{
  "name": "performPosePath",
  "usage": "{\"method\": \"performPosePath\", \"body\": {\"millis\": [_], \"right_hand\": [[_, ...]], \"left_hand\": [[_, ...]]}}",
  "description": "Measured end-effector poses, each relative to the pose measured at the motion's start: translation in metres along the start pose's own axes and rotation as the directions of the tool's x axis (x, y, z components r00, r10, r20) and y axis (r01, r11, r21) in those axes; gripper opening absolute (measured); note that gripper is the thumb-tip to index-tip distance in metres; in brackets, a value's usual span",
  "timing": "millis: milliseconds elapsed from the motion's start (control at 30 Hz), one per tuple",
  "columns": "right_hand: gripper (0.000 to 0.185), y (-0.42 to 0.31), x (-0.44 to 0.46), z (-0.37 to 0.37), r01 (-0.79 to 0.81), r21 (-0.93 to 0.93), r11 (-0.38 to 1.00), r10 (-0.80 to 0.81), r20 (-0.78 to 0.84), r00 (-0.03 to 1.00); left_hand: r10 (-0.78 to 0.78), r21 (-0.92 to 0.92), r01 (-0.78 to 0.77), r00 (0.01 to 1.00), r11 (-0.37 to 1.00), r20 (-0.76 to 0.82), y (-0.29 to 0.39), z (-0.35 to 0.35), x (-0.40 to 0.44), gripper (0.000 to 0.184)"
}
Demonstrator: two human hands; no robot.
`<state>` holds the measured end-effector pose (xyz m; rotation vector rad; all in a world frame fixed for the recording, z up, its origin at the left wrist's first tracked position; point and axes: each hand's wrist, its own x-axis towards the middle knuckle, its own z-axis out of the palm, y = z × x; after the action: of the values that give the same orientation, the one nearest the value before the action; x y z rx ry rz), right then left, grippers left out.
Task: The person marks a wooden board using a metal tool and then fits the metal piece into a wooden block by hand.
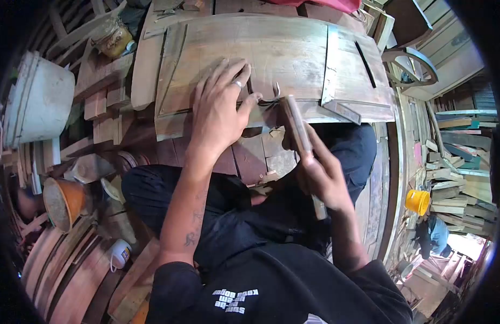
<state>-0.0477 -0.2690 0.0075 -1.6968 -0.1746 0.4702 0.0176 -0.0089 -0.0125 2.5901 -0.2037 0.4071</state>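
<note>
A wide wooden board (293,48) lies across the top middle, over the person's crossed legs. My left hand (220,102) rests on it near the front edge, fingers spread, a ring on one finger. My right hand (323,170) is wrapped round the wooden handle of a hammer-like tool (298,124), whose upper end is at the board's front edge. Between the hands a thin curved metal piece (277,89) rises from the board; what holds it is unclear. A metal square (331,70) lies on the board to the right, beside a dark slim strip (364,63).
A white bucket (42,102) stands at the left, above an orange container (66,202). A white cup (120,254) sits lower left among curved boards. A yellow bucket (417,201) and stacked wood (455,189) are at the right. The board's top left is near a jar (116,43).
</note>
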Motion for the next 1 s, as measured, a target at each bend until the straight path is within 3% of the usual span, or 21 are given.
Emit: {"method": "performPosePath", "body": {"millis": [33, 67, 100, 167, 233, 267, 300, 367, 467, 600, 700, 767, 833, 867, 1000], "right_hand": [[0.069, -0.009, -0.005, -0.005, -0.15, 0.303, 0.941, 0.131, 0.084, 0.988], [0.069, -0.002, -0.004, 0.0, -0.064, 0.361, 0.93, 0.074, -0.016, 0.997], [0.068, -0.002, -0.002, -0.004, -0.071, 0.429, 0.901, 0.085, -0.014, 0.996], [0.068, 0.003, 0.004, 0.007, -0.085, 0.592, 0.802, 0.186, -0.112, 0.976], [0.062, 0.007, 0.005, 0.009, -0.179, 0.736, 0.653, 0.221, 0.042, 0.974], [0.064, 0.016, 0.007, 0.007, -0.207, 0.731, 0.65, 0.176, 0.12, 0.977], [0.064, 0.008, 0.008, 0.016, -0.134, 0.764, 0.631, 0.134, 0.063, 0.989], [0.068, 0.006, 0.008, 0.014, -0.122, 0.695, 0.708, 0.1, 0.073, 0.992], [0.078, 0.01, 0.004, 0.012, -0.12, 0.732, 0.67, 0.052, 0.116, 0.992], [0.091, 0.015, -0.004, 0.02, -0.039, 0.681, 0.731, 0.025, 0.03, 0.999], [0.082, 0.017, -0.016, 0.024, 0.012, 0.596, 0.803, -0.008, -0.01, 1.0], [0.078, 0.008, -0.024, 0.034, 0.022, 0.627, 0.778, 0.038, -0.081, 0.996], [0.075, 0.004, -0.029, 0.035, -0.046, 0.517, 0.855, 0.1, -0.077, 0.992], [0.073, 0.018, -0.029, 0.032, -0.044, 0.364, 0.93, 0.085, -0.099, 0.991], [0.072, 0.031, -0.031, 0.038, -0.062, 0.31, 0.949, 0.104, -0.12, 0.987]], "left_hand": [[0.002, -0.001, -0.002, 1.0, 1.0, -0.012, 0.0, -0.001, 0.0, 0.055], [0.004, -0.002, -0.004, 1.0, 1.0, -0.023, 0.0, 0.0, -0.001, 0.055], [0.007, 0.001, -0.007, 1.0, 1.0, -0.009, 0.0, 0.001, -0.003, 0.055], [0.026, 0.023, -0.025, 0.999, 0.999, -0.037, 0.0, 0.001, -0.002, 0.057], [0.033, 0.055, -0.031, 0.999, 0.998, -0.036, 0.001, 0.002, -0.001, 0.059], [0.031, 0.077, -0.028, 0.999, 0.997, -0.036, 0.002, 0.002, -0.002, 0.06], [0.04, 0.083, -0.037, 0.999, 0.996, -0.031, 0.003, 0.002, -0.001, 0.06], [0.019, 0.101, -0.016, 0.999, 0.995, -0.027, 0.005, 0.002, -0.002, 0.062], [0.022, 0.138, -0.022, 1.0, 0.99, 0.001, 0.006, 0.003, -0.003, 0.062], [0.051, 0.167, -0.057, 0.998, 0.984, 0.039, 0.009, 0.0, -0.002, 0.062], [0.076, 0.195, -0.084, 0.996, 0.977, 0.052, 0.009, -0.001, -0.002, 0.062], [0.088, 0.196, -0.097, 0.995, 0.976, 0.054, 0.01, -0.001, -0.003, 0.065], [0.09, 0.184, -0.095, 0.995, 0.978, 0.032, 0.009, 0.003, -0.004, 0.066], [0.091, 0.176, -0.091, 0.996, 0.98, 0.007, 0.008, 0.004, -0.005, 0.067], [0.08, 0.198, -0.082, 0.997, 0.977, 0.018, 0.008, 0.003, -0.005, 0.069]]}}
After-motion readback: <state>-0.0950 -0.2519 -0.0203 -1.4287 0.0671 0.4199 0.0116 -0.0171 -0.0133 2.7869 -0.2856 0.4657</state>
